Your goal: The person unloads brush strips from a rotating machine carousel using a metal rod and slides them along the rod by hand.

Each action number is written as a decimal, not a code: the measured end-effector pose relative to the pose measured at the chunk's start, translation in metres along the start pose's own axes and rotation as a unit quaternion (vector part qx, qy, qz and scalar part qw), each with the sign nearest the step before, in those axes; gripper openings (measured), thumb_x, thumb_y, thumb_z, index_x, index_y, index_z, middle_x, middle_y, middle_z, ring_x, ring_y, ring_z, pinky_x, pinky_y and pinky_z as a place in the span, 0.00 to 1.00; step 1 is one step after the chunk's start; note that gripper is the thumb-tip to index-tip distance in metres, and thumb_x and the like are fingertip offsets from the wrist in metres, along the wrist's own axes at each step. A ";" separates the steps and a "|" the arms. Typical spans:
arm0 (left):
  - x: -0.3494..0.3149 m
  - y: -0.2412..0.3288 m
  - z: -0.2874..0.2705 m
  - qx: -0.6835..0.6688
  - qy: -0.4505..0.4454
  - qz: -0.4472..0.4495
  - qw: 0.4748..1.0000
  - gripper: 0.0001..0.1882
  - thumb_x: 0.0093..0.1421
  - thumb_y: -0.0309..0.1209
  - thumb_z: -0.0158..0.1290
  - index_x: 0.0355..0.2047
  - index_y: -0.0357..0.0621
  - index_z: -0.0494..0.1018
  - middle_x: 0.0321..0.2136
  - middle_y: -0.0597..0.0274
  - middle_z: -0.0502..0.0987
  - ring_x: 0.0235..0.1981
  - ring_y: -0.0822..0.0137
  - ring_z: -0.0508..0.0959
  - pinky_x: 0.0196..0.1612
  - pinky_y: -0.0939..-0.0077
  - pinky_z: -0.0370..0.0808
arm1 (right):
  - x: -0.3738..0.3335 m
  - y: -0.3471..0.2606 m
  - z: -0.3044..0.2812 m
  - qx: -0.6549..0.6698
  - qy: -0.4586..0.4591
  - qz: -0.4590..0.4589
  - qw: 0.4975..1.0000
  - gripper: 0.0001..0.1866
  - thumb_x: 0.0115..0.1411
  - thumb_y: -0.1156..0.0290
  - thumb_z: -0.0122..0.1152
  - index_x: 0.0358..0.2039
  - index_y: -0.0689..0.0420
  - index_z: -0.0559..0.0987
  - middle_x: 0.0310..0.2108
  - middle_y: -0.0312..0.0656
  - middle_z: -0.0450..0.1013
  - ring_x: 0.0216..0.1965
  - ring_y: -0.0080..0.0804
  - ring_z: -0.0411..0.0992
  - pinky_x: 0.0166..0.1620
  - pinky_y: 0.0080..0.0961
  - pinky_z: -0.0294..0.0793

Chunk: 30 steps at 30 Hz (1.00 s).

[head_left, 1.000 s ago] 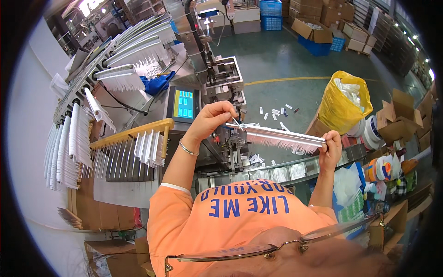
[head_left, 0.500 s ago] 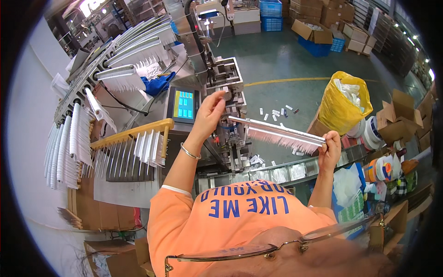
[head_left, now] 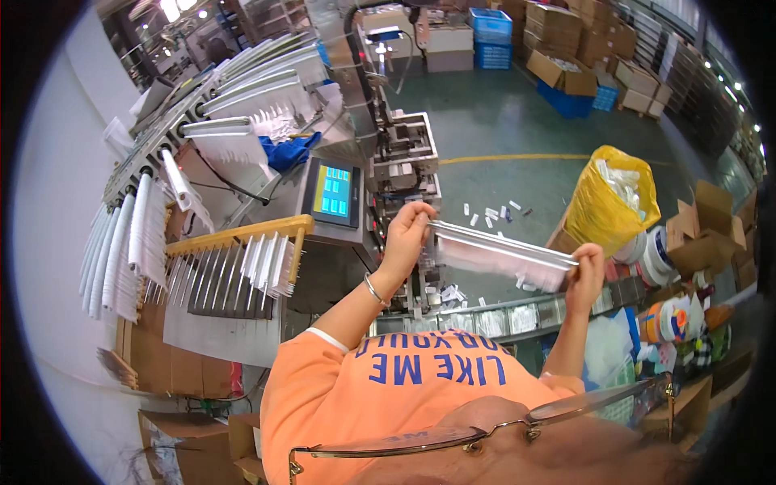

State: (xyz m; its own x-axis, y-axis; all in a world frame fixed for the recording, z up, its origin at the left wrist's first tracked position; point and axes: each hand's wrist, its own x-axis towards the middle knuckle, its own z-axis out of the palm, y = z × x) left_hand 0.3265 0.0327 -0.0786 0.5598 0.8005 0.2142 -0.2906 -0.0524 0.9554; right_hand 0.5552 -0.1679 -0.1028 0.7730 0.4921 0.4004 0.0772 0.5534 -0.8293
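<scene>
Between my two hands a thin metal rod [head_left: 517, 248] is stretched, its right end a little lower and nearer to me. A dense row of narrow, pale pinkish-white strips [head_left: 489, 259] hangs from it, smeared by motion. My left hand [head_left: 410, 232] pinches the rod's left end, fingers closed. At the right end, my right hand [head_left: 588, 265] is closed round the rod. Below the strips runs a conveyor track [head_left: 517, 318] with small white pieces in it. A machine [head_left: 408, 162] with metal parts stands just beyond my left hand.
To my left stand a touch screen [head_left: 333, 192], a yellow wooden rack [head_left: 242, 232] with rods and white strips, and a bar of loaded rods [head_left: 149, 234]. White pieces [head_left: 491, 217] litter the floor. A yellow sack [head_left: 610, 202] stands on the right, beside cardboard boxes [head_left: 707, 226].
My left hand has come down and right from beside the machine and taken hold of the rod's free left end. My right hand keeps its grip, slightly lower. The view has shifted slightly.
</scene>
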 end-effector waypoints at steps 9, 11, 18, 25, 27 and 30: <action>0.048 0.003 -0.028 0.010 0.066 0.061 0.996 0.05 0.62 0.29 0.42 0.33 0.44 0.67 0.16 0.76 0.61 0.15 0.85 0.57 0.18 0.90 0.54 | 0.065 0.044 0.046 0.167 -0.109 0.111 0.974 0.10 0.60 0.68 0.41 0.30 0.60 0.68 0.18 0.38 0.66 0.14 0.21 0.62 0.17 0.14 0.59; 0.077 0.011 -0.037 0.057 0.124 0.130 0.982 0.05 0.61 0.30 0.44 0.33 0.44 0.67 0.17 0.77 0.61 0.16 0.86 0.58 0.18 0.90 0.54 | 0.090 0.054 0.070 0.180 -0.146 0.112 0.966 0.10 0.60 0.67 0.41 0.30 0.61 0.68 0.17 0.39 0.66 0.14 0.22 0.62 0.17 0.15 0.59; 0.101 0.017 -0.061 0.273 0.207 0.222 0.913 0.05 0.58 0.29 0.47 0.30 0.39 0.69 0.21 0.73 0.66 0.21 0.81 0.64 0.23 0.86 0.61 | 0.131 0.098 0.116 0.256 -0.133 0.097 0.952 0.11 0.59 0.67 0.41 0.29 0.61 0.69 0.17 0.40 0.67 0.13 0.20 0.60 0.16 0.13 0.54; 0.038 0.003 -0.031 0.255 0.081 0.083 0.960 0.04 0.59 0.26 0.43 0.33 0.40 0.66 0.22 0.69 0.67 0.21 0.80 0.65 0.24 0.85 0.63 | 0.134 0.139 0.079 0.259 -0.107 0.101 0.954 0.10 0.62 0.67 0.41 0.29 0.59 0.68 0.21 0.38 0.64 0.13 0.15 0.52 0.16 0.11 0.49; 0.020 0.004 -0.035 0.263 0.074 0.048 0.961 0.04 0.59 0.26 0.42 0.33 0.40 0.66 0.22 0.68 0.67 0.20 0.79 0.65 0.24 0.85 0.63 | 0.126 0.140 0.082 0.255 -0.136 0.111 0.951 0.11 0.63 0.65 0.42 0.29 0.59 0.68 0.20 0.36 0.62 0.14 0.15 0.52 0.17 0.11 0.48; -0.012 0.007 -0.041 0.239 0.063 -0.005 0.969 0.04 0.58 0.23 0.42 0.34 0.40 0.65 0.20 0.68 0.67 0.20 0.78 0.66 0.25 0.84 0.64 | 0.115 0.139 0.088 0.236 -0.159 0.119 0.951 0.11 0.63 0.65 0.41 0.28 0.58 0.67 0.20 0.36 0.61 0.14 0.15 0.51 0.17 0.12 0.47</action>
State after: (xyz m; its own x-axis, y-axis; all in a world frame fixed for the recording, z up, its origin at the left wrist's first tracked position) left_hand 0.2860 0.0477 -0.0827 0.4520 0.8677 0.2068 0.1231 -0.2903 0.9490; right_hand 0.5991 0.0245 -0.1377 0.4985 0.7774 0.3836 -0.4250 0.6048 -0.6735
